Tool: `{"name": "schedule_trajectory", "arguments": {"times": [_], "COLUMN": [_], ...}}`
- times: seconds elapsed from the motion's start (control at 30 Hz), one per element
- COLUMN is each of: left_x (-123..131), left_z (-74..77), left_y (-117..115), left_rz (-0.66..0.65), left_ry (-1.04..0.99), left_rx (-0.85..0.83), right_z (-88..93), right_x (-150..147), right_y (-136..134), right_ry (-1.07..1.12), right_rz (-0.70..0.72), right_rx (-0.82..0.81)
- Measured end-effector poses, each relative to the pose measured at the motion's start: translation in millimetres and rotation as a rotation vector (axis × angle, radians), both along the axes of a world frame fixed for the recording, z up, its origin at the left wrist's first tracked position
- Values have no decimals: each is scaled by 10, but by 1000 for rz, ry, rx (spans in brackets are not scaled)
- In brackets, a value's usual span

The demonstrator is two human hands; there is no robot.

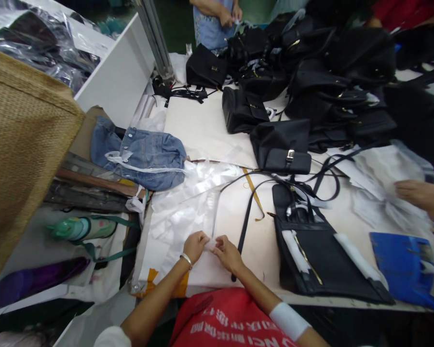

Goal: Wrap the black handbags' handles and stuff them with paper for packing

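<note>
Just above the table's near edge, my left hand and my right hand are close together, fingertips pinched. Between them is a small piece of whitish film, gripped from both sides. Loose translucent white strips are spread over the table to the left and beyond my hands. A dark strap lies right beside my right hand. Farther right, a black backpack lies flat, with white wrapping around parts of its straps.
A folded denim bag lies at the left, near a green bottle. Many black bags crowd the far right. A blue plastic piece lies at right, below another person's hand. Another person stands across the table.
</note>
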State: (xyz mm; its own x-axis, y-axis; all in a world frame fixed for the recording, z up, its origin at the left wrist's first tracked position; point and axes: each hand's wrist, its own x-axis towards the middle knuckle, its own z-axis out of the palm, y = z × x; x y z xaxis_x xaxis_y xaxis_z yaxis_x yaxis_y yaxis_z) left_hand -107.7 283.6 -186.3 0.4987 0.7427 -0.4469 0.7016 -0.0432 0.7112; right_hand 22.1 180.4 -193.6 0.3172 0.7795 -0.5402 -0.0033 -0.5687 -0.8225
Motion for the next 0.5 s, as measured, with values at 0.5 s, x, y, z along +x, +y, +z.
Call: {"name": "schedule_trajectory", "arguments": {"times": [0.5], "left_x": [314], "left_z": [336], "left_y": [-170], "left_rz": [-66], "left_ry": [-270], "left_rx": [-137], "right_z": [142], "right_x": [65], "right_y": [-155], "right_ry": [336], "right_rz": [-410], "right_rx": [-41]}}
